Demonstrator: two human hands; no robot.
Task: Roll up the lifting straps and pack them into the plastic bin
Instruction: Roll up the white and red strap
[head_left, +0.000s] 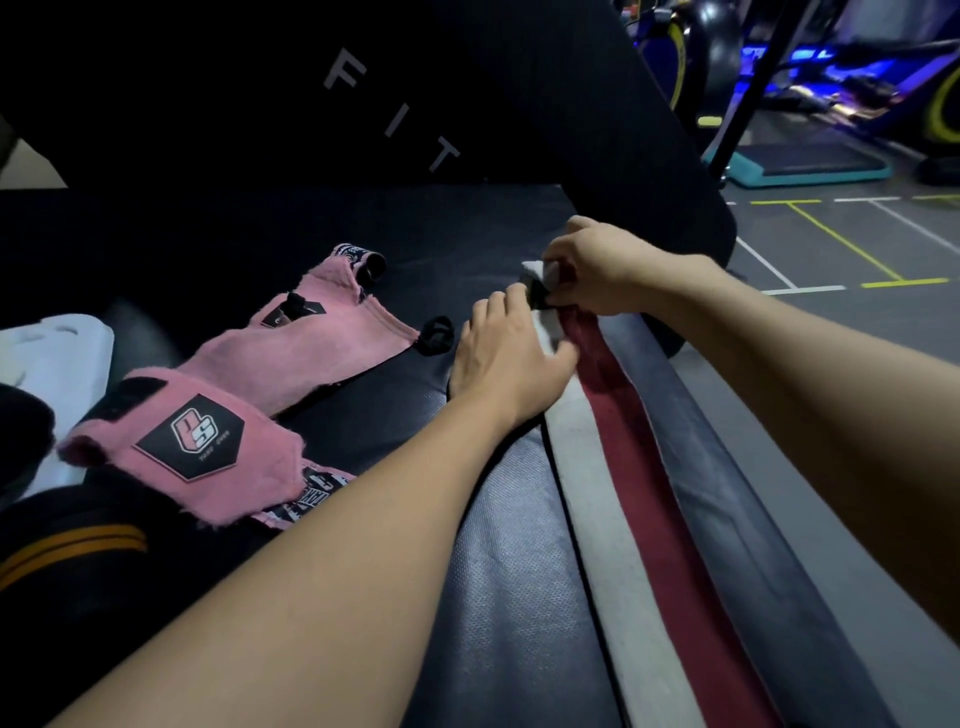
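A long strap with white, dark red and grey stripes (639, 499) lies stretched along the right edge of a black padded bench (498, 545). My right hand (597, 270) pinches the strap's far end, which is folded over with a black tab. My left hand (509, 353) rests flat on the strap just behind that fold, pressing it to the bench. Two pink straps (291, 353) (192, 441) with black logo patches lie unrolled at the left. A white plastic bin (57, 364) sits at the far left edge, partly hidden.
A black wrap with orange stripes (67, 551) lies at the lower left. A big black padded cylinder marked FIT (467, 104) stands behind the bench. Gym floor with painted lines (841, 244), a teal step platform (810, 166) and machines lie at the right.
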